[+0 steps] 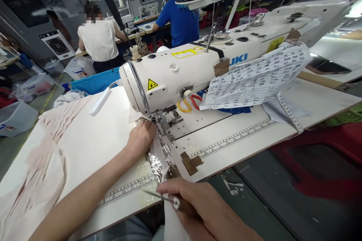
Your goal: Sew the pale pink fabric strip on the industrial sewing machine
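My left hand [141,138], its fingers bent and pressed together, holds pale pink fabric down close beside the presser foot [158,118] of a white sewing machine [169,71]. The fabric strip [172,218] runs from the foot toward me and hangs over the table's front edge. Shiny clear tape or film [156,163] lies along it. Closer to me, my right hand [209,203] is closed round an awl [183,207] with a brown handle, its metal point turned left. The thumb and forefinger are at the fabric; whether they pinch it I cannot tell.
Cut pale pink pieces [42,169] lie at the table's left. Scissors with yellow and red handles [188,103] rest behind the needle area, near a handwritten paper sheet [249,79]. A ruler strip [232,137] runs along the table [319,101]. Two people sit working beyond.
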### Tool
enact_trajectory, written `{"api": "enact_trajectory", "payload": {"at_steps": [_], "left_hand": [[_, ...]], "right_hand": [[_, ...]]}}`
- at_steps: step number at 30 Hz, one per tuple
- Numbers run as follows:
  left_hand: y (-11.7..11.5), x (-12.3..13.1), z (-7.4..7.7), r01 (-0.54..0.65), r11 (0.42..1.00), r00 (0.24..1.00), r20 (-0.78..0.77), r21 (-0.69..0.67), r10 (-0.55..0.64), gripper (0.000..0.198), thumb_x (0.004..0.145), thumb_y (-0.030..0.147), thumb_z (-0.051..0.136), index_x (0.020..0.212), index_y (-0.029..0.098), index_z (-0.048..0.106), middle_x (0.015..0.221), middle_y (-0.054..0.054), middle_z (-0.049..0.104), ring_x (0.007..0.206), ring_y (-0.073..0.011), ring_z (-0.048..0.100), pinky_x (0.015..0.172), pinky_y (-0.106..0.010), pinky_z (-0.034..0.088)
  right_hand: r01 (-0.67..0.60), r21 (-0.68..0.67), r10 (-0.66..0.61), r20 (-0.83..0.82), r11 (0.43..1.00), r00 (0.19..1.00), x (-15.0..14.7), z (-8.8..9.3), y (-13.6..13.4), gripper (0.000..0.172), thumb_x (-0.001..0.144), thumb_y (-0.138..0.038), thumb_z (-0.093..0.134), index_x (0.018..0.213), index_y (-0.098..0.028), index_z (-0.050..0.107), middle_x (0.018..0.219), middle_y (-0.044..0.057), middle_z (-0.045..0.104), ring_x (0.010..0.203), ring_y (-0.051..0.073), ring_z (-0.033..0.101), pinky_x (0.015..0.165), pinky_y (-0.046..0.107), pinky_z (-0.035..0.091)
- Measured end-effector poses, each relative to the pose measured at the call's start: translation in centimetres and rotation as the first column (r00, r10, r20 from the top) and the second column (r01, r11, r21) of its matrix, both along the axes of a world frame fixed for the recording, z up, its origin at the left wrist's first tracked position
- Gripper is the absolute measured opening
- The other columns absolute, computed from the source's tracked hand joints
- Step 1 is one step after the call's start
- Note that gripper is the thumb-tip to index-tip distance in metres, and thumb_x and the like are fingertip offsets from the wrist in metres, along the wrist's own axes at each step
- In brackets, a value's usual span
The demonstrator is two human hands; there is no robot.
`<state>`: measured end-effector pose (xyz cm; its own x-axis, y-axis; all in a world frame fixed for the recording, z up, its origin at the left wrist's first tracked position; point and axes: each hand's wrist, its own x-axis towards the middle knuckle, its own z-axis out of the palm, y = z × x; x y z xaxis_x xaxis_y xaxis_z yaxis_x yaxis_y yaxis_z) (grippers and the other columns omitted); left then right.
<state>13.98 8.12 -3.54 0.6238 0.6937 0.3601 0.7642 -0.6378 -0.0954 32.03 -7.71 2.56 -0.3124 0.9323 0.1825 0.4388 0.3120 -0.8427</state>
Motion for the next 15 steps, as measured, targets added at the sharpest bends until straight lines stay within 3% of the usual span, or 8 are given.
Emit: {"api": "enact_trajectory", "payload": {"at_steps": [4, 7, 10, 15], "left_hand": [[0.6, -0.9, -0.1, 0.025, 0.993, 0.961, 0.276, -0.113, 0.007, 0.009, 0.089, 0.018, 0.056, 0.091, 0.018, 0.064, 0.095, -0.006, 0.065, 0.087, -0.0198, 0.062, 0.065, -0.029, 0.055], [1.2, -1.5, -0.4, 0.119, 0.968, 0.895, 0.446, -0.221, -0.008, 0.011, 0.09, 0.024, 0.057, 0.086, 0.019, 0.066, 0.092, -0.005, 0.066, 0.087, -0.0191, 0.062, 0.07, -0.03, 0.054], [1.5, -1.7, -0.5, 0.183, 0.939, 0.846, 0.534, -0.292, 0.001, 0.012, 0.089, 0.026, 0.058, 0.085, 0.02, 0.068, 0.089, -0.004, 0.066, 0.086, -0.0191, 0.063, 0.073, -0.032, 0.053], [1.6, -1.6, -0.2, 0.216, 0.916, 0.813, 0.582, -0.338, 0.023, 0.012, 0.088, 0.026, 0.059, 0.085, 0.02, 0.069, 0.089, -0.004, 0.067, 0.086, -0.0191, 0.063, 0.074, -0.032, 0.053]], "right_hand": [[0.125, 0.039, -0.129, 0.113, 0.991, 0.985, 0.5, -3.2, 1.8, 0.025, 0.095, -0.022, 0.038, 0.111, -0.022, 0.058, 0.087, 0.004, 0.073, 0.075, 0.019, 0.07, 0.061, 0.027, 0.053], [0.23, 0.075, -0.241, 0.219, 0.97, 0.946, 0.8, -5.0, 3.2, 0.026, 0.099, -0.028, 0.036, 0.113, -0.017, 0.054, 0.08, 0.004, 0.073, 0.063, 0.018, 0.068, 0.049, 0.025, 0.046], [0.278, 0.243, -0.344, 0.296, 0.929, 0.891, 0.4, -5.8, 4.6, 0.028, 0.099, -0.025, 0.033, 0.114, -0.015, 0.055, 0.08, 0.006, 0.073, 0.057, 0.017, 0.066, 0.045, 0.025, 0.04], [0.281, 0.393, -0.421, 0.337, 0.876, 0.842, -0.8, -6.6, 6.3, 0.028, 0.095, -0.019, 0.039, 0.115, -0.016, 0.059, 0.094, 0.007, 0.075, 0.072, 0.018, 0.07, 0.055, 0.026, 0.045]]}}
